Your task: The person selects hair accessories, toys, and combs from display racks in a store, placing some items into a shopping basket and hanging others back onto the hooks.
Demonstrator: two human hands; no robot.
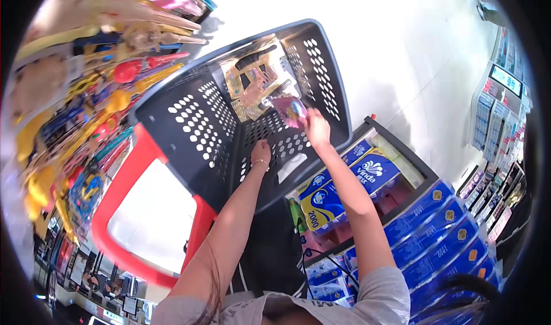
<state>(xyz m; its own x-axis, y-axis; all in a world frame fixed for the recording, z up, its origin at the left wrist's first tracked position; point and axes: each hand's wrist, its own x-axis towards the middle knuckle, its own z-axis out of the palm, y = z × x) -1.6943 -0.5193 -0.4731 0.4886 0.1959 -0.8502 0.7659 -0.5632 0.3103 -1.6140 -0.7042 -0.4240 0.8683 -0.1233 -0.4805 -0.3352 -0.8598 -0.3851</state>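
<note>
My right hand (317, 130) is closed on the edge of a shiny pink packet (288, 111), holding it inside a black shopping basket (215, 130) with round holes in its walls. My left hand (261, 153), a bracelet at its wrist, is curled closed over the near part of the basket; nothing shows in its fingers. At the basket's far end lie several items in clear and tan packaging (258, 78), just beyond the pink packet. The basket is tilted, its red handle (117, 193) swung out at the lower left.
Blue tissue packs (373, 173) fill a dark-framed bin at the right, beside a stack of more blue packs (425, 227). Colourful hanging goods (103, 101) crowd the left side. Pale floor (396, 43) stretches beyond the basket, with store shelves (493, 118) at the far right.
</note>
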